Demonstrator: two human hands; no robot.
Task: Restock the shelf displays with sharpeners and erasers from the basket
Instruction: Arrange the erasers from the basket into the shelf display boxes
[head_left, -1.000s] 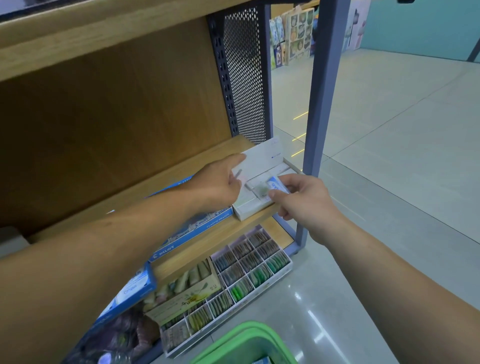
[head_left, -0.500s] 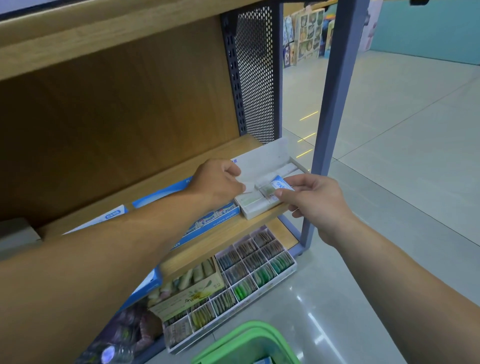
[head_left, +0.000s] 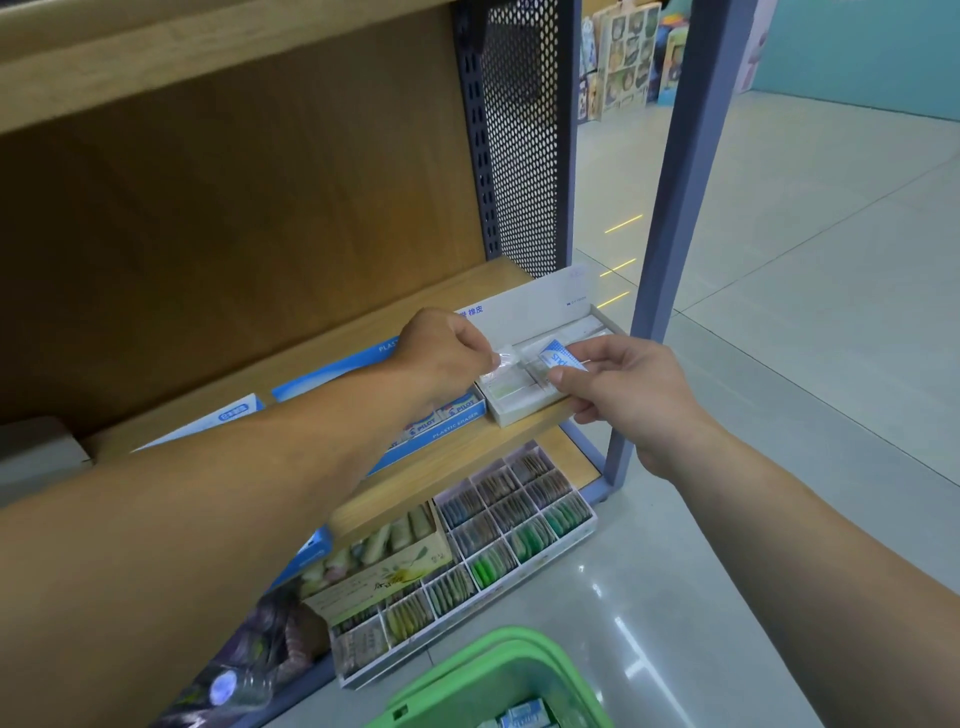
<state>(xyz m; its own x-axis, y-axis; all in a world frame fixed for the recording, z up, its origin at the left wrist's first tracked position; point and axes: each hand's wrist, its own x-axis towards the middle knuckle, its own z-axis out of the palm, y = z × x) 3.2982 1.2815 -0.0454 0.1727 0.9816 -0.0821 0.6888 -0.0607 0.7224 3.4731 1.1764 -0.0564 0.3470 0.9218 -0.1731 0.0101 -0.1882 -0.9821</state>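
I note right hand (head_left: 628, 395) pinching a blue-and-white sleeved eraser (head_left: 563, 358). Left hand (head_left: 441, 353) pinches clear plastic film (head_left: 501, 359) just beside it.

There are two hands, the left hand (head_left: 441, 353) and the right hand (head_left: 623, 384). One eraser (head_left: 558, 358) and one clear film (head_left: 501, 359) are held. I count one white box (head_left: 524, 410), at least two blue boxes (head_left: 452, 415), one tray (head_left: 467, 618), one tan box (head_left: 384, 577) and one basket (head_left: 498, 660).

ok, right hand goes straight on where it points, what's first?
Probably the clear wrapper the left hand pinches, just ahead of the eraser the right hand holds, over the white display box; depth unclear.
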